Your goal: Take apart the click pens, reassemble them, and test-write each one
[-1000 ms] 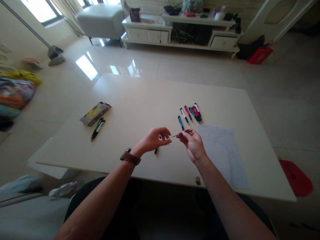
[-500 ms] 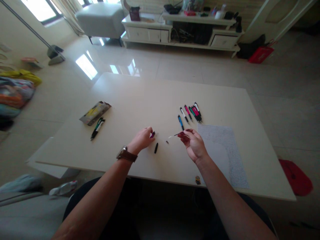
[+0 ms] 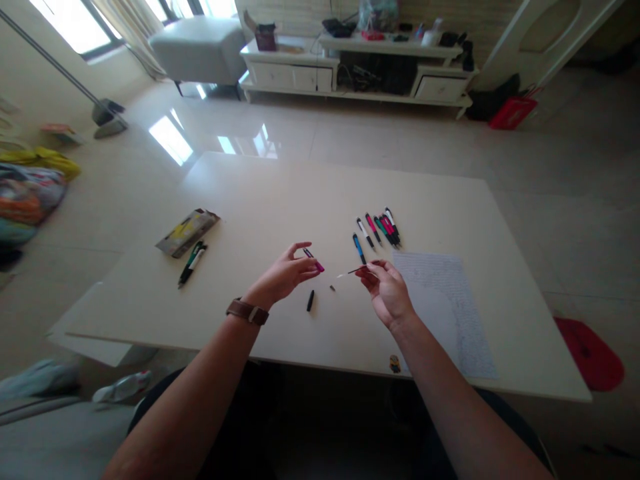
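My left hand [image 3: 286,273] holds a purple pen barrel [image 3: 317,264] between thumb and fingers, above the white table [image 3: 260,193]. In a pinch, my right hand [image 3: 386,287] grips a thin dark pen refill [image 3: 354,271]; its pale end points left toward the barrel. A black pen grip piece [image 3: 311,301] lies on the table below my left hand. Between the hands rests a tiny dark part [image 3: 333,288], too small to make out. Just beyond my right hand is a blue pen [image 3: 359,248].
Several pens [image 3: 386,228] lie in a group past the blue one. Lined paper [image 3: 450,300] sits under my right forearm. On the left are a grey and yellow box [image 3: 187,232] and two pens [image 3: 192,265]. A small sticker [image 3: 395,363] marks the near edge.
My left hand has turned, and the purple barrel now tilts with its lower end toward my right hand. My right hand still holds the refill in nearly the same place.
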Demonstrator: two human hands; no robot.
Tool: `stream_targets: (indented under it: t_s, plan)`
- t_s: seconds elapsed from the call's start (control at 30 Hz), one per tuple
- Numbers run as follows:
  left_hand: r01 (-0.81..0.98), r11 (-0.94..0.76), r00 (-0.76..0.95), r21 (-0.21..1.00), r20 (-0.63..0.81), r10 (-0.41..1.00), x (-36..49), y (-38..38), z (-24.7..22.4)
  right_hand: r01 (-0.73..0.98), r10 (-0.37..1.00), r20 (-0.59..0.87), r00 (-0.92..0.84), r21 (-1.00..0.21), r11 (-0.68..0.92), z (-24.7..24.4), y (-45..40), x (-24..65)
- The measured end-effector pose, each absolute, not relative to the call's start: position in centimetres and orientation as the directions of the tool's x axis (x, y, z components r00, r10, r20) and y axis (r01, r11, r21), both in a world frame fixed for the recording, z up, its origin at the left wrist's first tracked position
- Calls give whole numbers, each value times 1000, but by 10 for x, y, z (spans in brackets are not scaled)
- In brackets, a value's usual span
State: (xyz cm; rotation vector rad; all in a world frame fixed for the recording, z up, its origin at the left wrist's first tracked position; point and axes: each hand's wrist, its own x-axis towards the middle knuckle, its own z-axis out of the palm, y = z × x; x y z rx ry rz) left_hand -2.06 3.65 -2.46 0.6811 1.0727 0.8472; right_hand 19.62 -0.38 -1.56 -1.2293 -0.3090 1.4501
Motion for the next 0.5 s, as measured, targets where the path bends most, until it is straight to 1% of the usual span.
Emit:
stream_targets:
  t_s: [0.07,0.13,0.3,0.5]
  plan:
    - [-365,527,257,767,-461,849,-16,36,-21,-569,844,-489,222,-768,-295,-16,-3,196]
    - [-408,538,262,738,-470,843,-15,36,-21,-568,845,-475,246,-777,-271,-17,-1,196]
    - [-387,543,262,746,-476,840,-15,34,-26,-569,859,-430,279,-795,-213,-17,2,198]
    - [-357,560,307,748,-472,826,-11,32,-28,-544,877,-366,311,-825,-152,-17,2,196]
